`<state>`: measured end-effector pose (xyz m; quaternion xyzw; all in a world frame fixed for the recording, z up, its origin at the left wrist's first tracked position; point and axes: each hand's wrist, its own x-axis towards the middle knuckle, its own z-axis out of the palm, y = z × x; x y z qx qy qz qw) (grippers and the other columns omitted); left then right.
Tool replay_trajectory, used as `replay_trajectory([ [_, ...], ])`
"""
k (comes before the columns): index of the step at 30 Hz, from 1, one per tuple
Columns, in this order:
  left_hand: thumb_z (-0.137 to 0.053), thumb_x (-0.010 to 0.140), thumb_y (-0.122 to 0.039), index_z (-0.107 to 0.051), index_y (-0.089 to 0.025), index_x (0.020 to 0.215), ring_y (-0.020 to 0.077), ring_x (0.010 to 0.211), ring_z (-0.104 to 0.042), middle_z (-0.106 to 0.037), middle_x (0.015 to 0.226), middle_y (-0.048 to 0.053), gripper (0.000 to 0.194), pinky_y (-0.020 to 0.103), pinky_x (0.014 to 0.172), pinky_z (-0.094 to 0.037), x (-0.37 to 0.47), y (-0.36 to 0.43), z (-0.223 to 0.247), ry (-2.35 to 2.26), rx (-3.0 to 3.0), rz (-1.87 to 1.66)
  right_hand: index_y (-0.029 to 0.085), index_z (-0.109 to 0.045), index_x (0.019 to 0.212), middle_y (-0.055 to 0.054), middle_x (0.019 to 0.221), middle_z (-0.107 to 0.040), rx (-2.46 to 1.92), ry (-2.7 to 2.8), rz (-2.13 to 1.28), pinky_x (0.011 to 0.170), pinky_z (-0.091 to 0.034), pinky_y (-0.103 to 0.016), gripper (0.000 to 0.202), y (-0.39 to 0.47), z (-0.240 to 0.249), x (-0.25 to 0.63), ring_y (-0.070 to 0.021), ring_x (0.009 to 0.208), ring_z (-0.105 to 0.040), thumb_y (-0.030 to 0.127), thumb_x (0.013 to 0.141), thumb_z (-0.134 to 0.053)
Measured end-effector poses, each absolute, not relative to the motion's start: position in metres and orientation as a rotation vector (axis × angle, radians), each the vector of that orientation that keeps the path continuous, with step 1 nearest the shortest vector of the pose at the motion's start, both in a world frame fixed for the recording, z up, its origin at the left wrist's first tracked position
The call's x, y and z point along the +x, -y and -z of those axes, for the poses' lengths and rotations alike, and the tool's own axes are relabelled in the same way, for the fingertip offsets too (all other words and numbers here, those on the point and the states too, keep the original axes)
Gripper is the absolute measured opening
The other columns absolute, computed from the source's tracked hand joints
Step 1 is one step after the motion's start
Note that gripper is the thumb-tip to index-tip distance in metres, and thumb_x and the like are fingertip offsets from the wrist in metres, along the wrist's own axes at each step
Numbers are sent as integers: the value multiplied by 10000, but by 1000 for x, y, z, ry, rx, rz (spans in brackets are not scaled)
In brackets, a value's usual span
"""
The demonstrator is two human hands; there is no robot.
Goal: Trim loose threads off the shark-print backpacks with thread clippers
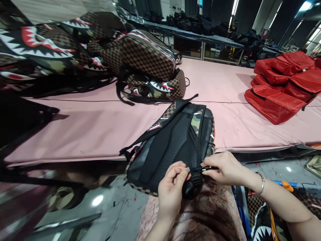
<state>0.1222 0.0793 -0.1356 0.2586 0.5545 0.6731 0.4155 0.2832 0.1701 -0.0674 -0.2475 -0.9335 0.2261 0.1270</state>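
Observation:
A backpack (173, 144) with black padded back and straps, brown checks and camouflage panels lies with its back up, partly over the table's near edge. My left hand (173, 187) is closed in a pinch beside the lower strap buckle (197, 177); what its fingertips hold is too small to make out. From the right, my right hand (225, 169) is closed on a small dark tool with a shiny tip (210, 168), its tip pointing at the strap near the buckle. A bracelet is on the right wrist.
Shark-print checked backpacks (150, 55) are heaped at the back left of the pink-covered table (97, 130). Red bags (281, 87) are stacked at the right. Below right, another shark-print bag (260, 217) sits near blue and orange bars. Black bags (193, 21) cover a far table.

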Motion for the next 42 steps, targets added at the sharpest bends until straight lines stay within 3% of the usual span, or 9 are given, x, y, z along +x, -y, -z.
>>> replay_trajectory([
  [5, -625, 708, -531, -483, -98, 590, 145, 754, -532, -511, 918, 69, 470, 290, 701, -476, 122, -83, 122, -949, 258, -1629, 159, -551, 958, -3, 709, -565, -807, 1995, -1400, 577, -392, -192, 170, -160, 117, 293, -93, 610, -500, 282, 844, -526],
  [8, -637, 695, -536, -507, -125, 757, 99, 713, -511, -510, 846, 30, 436, 237, 681, -462, 121, -91, 120, -1030, 357, -1523, 183, -520, 1114, 45, 632, -530, -822, 1776, -1496, 486, -352, -164, 455, -143, 152, 285, -74, 518, -435, 215, 689, -682],
  [10, -622, 702, -537, -465, -136, 766, 67, 629, -465, -468, 720, -11, 435, 186, 610, -426, 117, -97, 121, -1145, 520, -1415, 178, -566, 1027, 35, 671, -562, -856, 1751, -1429, 498, -368, -158, 425, -131, 165, 276, -74, 545, -468, 175, 632, -722],
  [14, -644, 673, -526, -435, -137, 671, 62, 485, -411, -412, 546, -45, 441, 176, 493, -341, 99, -109, 121, -1284, 748, -1228, 146, -581, 783, 16, 643, -551, -894, 1916, -1054, 492, -346, -164, 118, -119, 170, 263, -69, 532, -467, 218, 732, -659],
  [20, -714, 575, -457, -499, -148, 597, 130, 452, -490, -522, 459, 0, 377, 206, 451, -299, 79, -124, 114, -1592, 1135, -792, 156, -504, 696, 1, 575, -519, -926, 2274, -393, 508, -258, -263, 167, -113, 173, 263, -133, 508, -479, 233, 844, -507],
  [24, -704, 553, -339, -499, -142, 564, 93, 421, -429, -474, 455, -24, 285, 200, 428, -291, 87, -126, 121, -1505, 981, -931, 170, -489, 677, -12, 545, -508, -1006, 2298, -121, 518, -235, -300, 218, -108, 173, 260, -170, 497, -481, 217, 875, -414],
  [30, -707, 549, -385, -421, -146, 690, 57, 563, -479, -442, 613, -53, 399, 203, 601, -476, 96, -119, 139, -1302, 512, -1258, 179, -531, 1097, -26, 907, -650, -853, 2088, -502, 630, -396, -239, 247, -106, 161, 261, -145, 733, -599, 287, 884, -467],
  [35, -749, 481, -225, -454, -136, 741, 80, 587, -543, -527, 661, -22, 403, 211, 583, -510, 97, -115, 143, -1228, 225, -1364, 169, -482, 1106, -26, 862, -607, -840, 1990, -914, 578, -415, -196, 321, -120, 151, 280, -101, 654, -550, 303, 829, -572],
  [42, -753, 525, -139, -525, -107, 712, 118, 590, -576, -586, 663, 23, 297, 238, 556, -528, 98, -114, 140, -1118, 129, -1372, 163, -583, 1020, -68, 934, -592, -723, 2123, -648, 795, -430, -289, 195, -169, 145, 293, -153, 890, -536, 231, 838, -564],
])
